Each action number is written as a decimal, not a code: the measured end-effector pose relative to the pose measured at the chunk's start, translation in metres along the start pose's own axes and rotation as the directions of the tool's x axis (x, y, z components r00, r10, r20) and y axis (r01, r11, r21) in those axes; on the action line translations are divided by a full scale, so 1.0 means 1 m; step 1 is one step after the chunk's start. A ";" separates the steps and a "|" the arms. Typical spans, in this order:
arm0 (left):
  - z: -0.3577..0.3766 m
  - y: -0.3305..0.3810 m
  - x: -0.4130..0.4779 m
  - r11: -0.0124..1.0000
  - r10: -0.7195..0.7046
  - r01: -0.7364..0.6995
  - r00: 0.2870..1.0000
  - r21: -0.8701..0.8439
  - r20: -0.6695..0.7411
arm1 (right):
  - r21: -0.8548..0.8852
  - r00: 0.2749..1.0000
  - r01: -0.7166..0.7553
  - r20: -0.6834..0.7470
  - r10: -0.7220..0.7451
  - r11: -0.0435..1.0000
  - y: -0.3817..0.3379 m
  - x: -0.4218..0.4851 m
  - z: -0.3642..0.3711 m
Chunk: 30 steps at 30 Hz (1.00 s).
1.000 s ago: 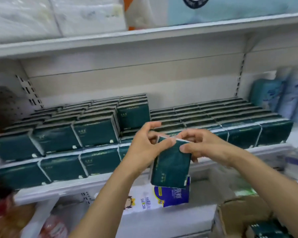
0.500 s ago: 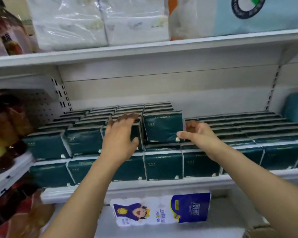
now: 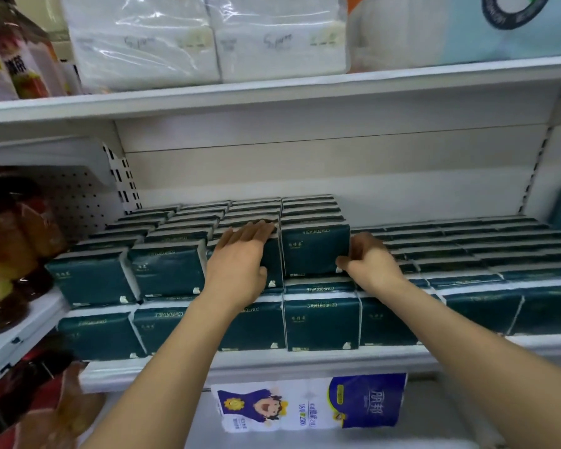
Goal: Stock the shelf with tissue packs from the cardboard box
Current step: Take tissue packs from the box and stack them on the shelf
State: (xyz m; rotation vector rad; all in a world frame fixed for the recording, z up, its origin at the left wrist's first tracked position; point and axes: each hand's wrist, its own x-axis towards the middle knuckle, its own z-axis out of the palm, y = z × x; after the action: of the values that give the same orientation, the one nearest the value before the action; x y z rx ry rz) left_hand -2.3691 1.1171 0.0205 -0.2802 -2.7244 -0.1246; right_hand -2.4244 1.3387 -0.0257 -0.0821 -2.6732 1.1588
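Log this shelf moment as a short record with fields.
left hand: flat, fingers straight, pressing on the neighbouring pack
right hand: fingers curled round the right edge of the front pack
front pack: upright, in the second tier
stocked packs: dark green, two tiers at left, one at right
shelf: white, its front lip bare
cardboard box: not in view
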 end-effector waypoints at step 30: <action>0.132 0.244 -0.100 0.641 0.346 0.048 0.873 -0.766 0.344 | 0.104 0.897 0.025 -0.442 0.024 0.994 0.193 -0.165 -0.106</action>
State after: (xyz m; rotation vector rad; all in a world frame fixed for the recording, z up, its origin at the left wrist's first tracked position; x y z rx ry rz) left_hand -2.2775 1.3541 -0.1286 -0.8823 -2.9166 -1.3473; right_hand -2.2473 1.5236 -0.1255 -0.2913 -2.2069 1.1218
